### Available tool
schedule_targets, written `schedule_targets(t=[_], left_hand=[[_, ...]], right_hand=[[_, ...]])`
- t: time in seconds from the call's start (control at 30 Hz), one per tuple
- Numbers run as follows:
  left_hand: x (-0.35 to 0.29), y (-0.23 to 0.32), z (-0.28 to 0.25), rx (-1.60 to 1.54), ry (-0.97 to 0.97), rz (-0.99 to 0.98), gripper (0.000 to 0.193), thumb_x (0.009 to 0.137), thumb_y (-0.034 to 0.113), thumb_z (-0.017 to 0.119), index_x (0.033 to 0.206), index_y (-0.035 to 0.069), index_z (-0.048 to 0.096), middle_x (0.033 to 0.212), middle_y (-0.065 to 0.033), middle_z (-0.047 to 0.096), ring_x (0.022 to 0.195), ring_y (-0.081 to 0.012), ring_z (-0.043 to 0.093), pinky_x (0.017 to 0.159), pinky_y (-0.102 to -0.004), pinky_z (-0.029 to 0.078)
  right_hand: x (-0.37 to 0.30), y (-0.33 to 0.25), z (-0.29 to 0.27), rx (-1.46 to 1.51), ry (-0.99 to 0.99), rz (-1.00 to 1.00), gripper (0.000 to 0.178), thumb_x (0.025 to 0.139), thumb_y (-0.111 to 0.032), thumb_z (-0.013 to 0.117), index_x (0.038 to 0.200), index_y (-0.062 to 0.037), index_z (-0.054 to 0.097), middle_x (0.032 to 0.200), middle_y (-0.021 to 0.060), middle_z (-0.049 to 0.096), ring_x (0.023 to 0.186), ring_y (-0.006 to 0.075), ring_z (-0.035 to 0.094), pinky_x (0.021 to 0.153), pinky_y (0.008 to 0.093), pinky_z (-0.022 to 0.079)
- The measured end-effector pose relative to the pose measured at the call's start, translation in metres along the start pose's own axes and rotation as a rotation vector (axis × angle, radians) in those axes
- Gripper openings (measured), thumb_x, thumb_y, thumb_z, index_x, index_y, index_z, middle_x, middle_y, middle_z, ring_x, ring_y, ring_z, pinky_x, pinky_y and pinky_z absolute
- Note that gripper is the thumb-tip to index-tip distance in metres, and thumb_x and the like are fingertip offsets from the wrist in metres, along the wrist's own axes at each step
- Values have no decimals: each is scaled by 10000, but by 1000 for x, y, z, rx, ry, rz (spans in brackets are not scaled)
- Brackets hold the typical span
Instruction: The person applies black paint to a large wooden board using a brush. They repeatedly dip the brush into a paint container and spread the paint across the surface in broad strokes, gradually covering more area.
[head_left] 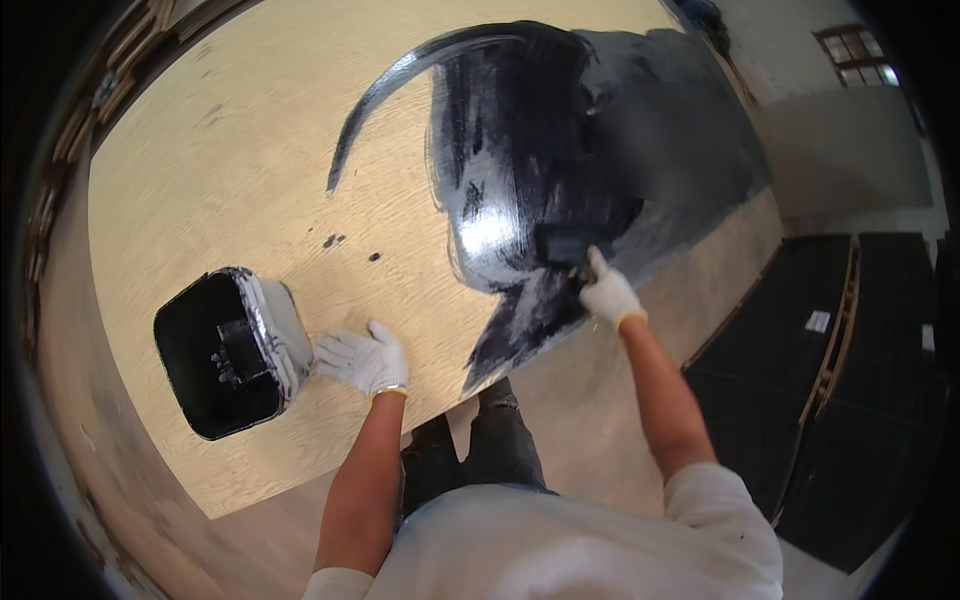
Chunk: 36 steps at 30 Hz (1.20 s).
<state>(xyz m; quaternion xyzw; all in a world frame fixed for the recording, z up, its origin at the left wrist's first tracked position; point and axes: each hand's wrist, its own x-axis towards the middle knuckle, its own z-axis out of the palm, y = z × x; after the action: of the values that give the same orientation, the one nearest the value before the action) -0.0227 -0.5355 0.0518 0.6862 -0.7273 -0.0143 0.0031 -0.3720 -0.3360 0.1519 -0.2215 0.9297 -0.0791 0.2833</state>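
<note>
A large plywood board [240, 180] lies flat in front of me, its right part coated with wet black paint [560, 150]. My right hand [608, 294], in a white glove, grips a paint brush [566, 250] whose dark head rests on the wet paint near the board's near edge. My left hand [362, 358], also gloved, lies on the bare wood with its fingers touching the side of a square paint bucket [228, 350]. The bucket holds black paint and stands on the board at the left.
A few black paint drips [335, 241] dot the bare wood. Dark painted boards [880, 340] lie on the floor at the right, separated by a wooden strip [838, 340]. A pale wall with a window [855, 55] is at the upper right.
</note>
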Motion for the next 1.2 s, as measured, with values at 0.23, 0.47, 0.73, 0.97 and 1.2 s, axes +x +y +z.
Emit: schedule_targets(t=[0.23, 0.47, 0.73, 0.97, 1.2], left_hand=[[-2, -29, -11, -62, 39, 193, 820, 982, 466, 530, 1510, -136, 355, 1595, -371, 335, 1520, -519, 247, 1236, -636, 151], [-13, -59, -9, -124, 57, 473, 765, 968, 388, 569, 1511, -110, 363, 1561, -356, 374, 1499, -513, 276, 1238, -619, 173], [-11, -56, -10, -149, 83, 462, 759, 964, 377, 575, 1515, -103, 368, 1583, -342, 357, 1509, -510, 265, 1244, -618, 173], [-7, -64, -16, -86, 79, 427, 767, 969, 375, 567, 1525, -113, 364, 1603, -342, 334, 1525, -505, 235, 1259, -594, 158], [-9, -61, -16, -83, 41, 479, 773, 973, 362, 570, 1534, -116, 336, 1598, -353, 326, 1526, -507, 226, 1261, -585, 145]], right_hand=[[-154, -38, 52, -59, -176, 109, 798, 870, -139, 566, 1632, -220, 343, 1289, 296, 662, 1213, 439, 638, 1048, 490, 491], [-72, -17, 8, 289, -35, 140, 801, 851, -99, 557, 1624, -168, 357, 1336, 313, 639, 1240, 416, 640, 1008, 451, 525], [-86, 14, 12, 67, -79, -105, 737, 927, -86, 521, 1630, -243, 361, 1379, 244, 653, 1284, 345, 641, 1039, 399, 504], [-82, -17, 24, -133, -197, -79, 755, 894, -146, 565, 1615, -270, 379, 1301, 265, 668, 1228, 419, 635, 1056, 447, 493], [84, -39, -22, -62, 70, -204, 677, 920, -170, 508, 1588, -249, 429, 1336, 270, 644, 1283, 425, 598, 1098, 450, 467]])
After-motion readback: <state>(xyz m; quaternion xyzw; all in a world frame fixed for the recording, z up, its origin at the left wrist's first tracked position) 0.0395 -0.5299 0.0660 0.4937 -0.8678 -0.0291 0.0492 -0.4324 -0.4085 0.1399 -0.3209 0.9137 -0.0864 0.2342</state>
